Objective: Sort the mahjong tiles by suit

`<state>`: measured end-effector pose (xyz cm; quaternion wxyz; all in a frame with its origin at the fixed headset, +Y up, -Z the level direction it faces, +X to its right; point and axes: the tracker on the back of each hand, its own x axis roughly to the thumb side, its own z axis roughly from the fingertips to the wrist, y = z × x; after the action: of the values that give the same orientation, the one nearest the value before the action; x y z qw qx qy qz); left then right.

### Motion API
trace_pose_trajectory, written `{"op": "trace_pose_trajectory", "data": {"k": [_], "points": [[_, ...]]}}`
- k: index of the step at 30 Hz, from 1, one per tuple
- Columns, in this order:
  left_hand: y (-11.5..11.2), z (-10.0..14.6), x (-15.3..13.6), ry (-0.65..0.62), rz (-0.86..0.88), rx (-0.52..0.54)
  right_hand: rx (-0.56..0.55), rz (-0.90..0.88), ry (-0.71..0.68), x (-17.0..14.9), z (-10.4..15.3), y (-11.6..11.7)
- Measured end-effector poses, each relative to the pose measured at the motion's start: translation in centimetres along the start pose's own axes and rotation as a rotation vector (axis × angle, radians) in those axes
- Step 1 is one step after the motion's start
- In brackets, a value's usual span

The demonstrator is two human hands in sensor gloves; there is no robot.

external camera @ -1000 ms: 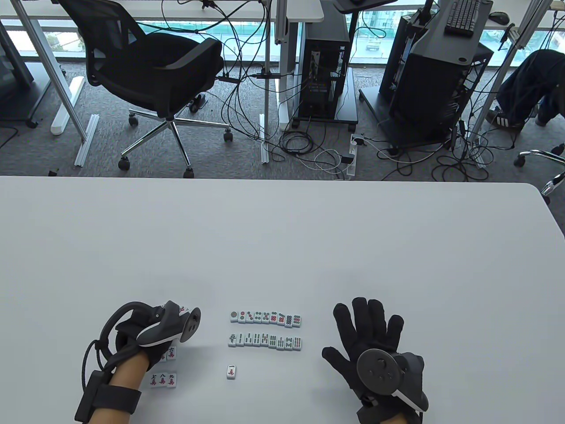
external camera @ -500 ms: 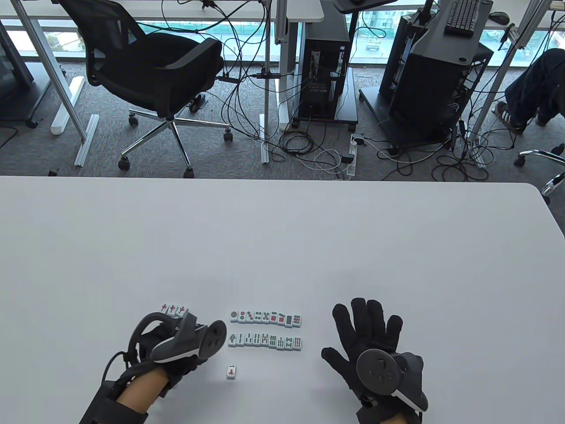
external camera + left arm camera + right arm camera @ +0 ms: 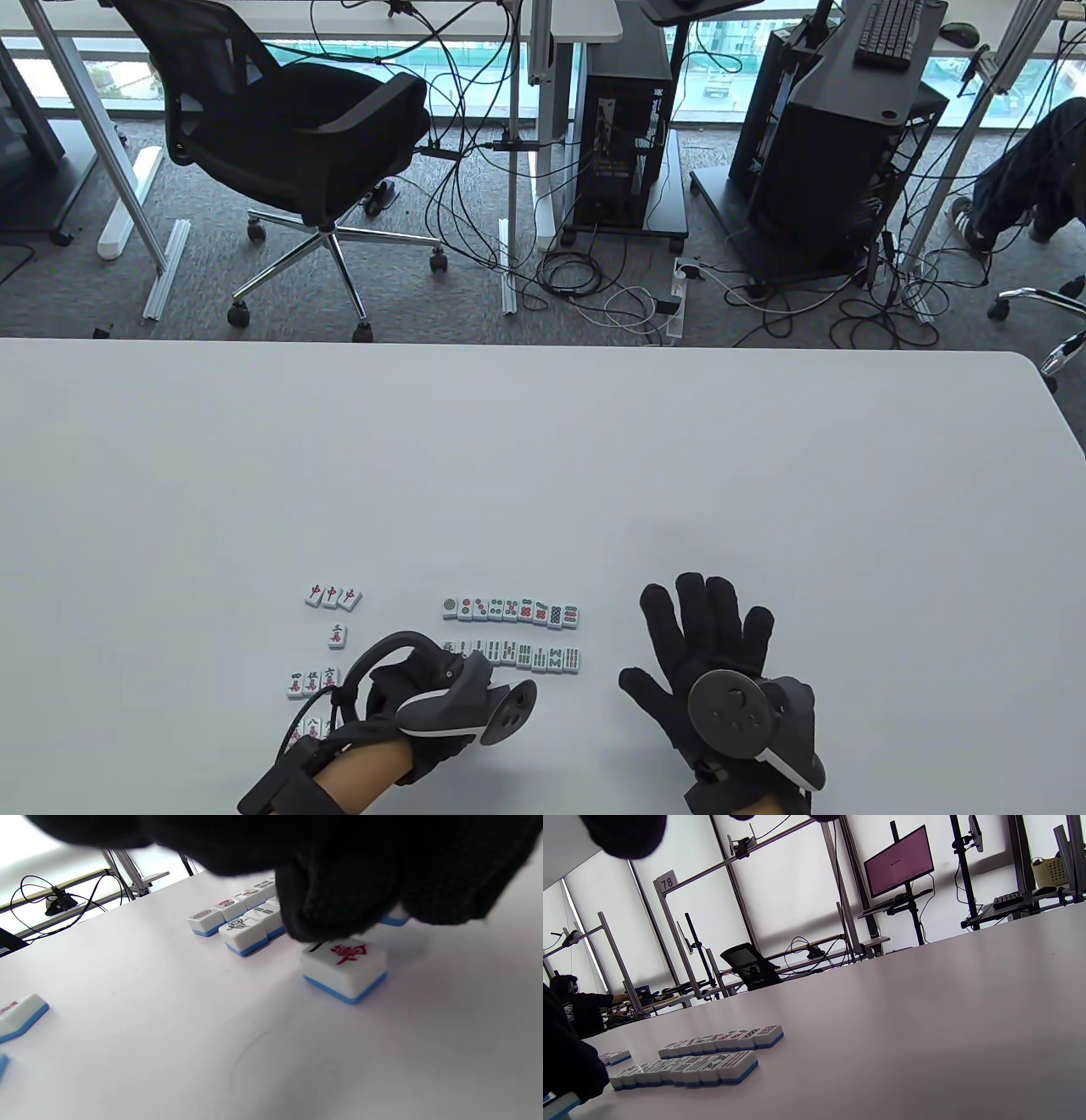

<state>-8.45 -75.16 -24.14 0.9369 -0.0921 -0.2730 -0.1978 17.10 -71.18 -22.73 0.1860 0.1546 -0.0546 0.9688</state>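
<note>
Table view: the left hand (image 3: 424, 705) is seen low on the white bench (image 3: 543, 475), just below the left end of the bamboo row (image 3: 517, 654), its fingers hidden under the tracker. The right hand (image 3: 721, 671) is laid flat, fingers spread, to the right of the circle row (image 3: 512, 610). Three red-character tiles (image 3: 333, 596) and further character tiles (image 3: 312, 680) are spread to the left. Left wrist view: the grip is curled, fingertips (image 3: 335, 908) touching the far edge of a lone character tile (image 3: 344, 967) lying flat on the bench; whether it is pinched cannot be told. Right wrist view: both rows (image 3: 712, 1058) are seen side-on, untouched by that hand.
</note>
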Motion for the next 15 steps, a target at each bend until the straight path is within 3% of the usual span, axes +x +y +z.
{"op": "trace_pose_trajectory", "data": {"k": [10,15], "points": [[-0.9,0.1,0.3,0.010,-0.079,-0.026,0.004,0.000,-0.004,0.0,0.0,0.0],[0.3,1.0,-2.1,0.058,-0.007,-0.002,0.008,0.002,-0.006,0.1,0.0,0.1]]}}
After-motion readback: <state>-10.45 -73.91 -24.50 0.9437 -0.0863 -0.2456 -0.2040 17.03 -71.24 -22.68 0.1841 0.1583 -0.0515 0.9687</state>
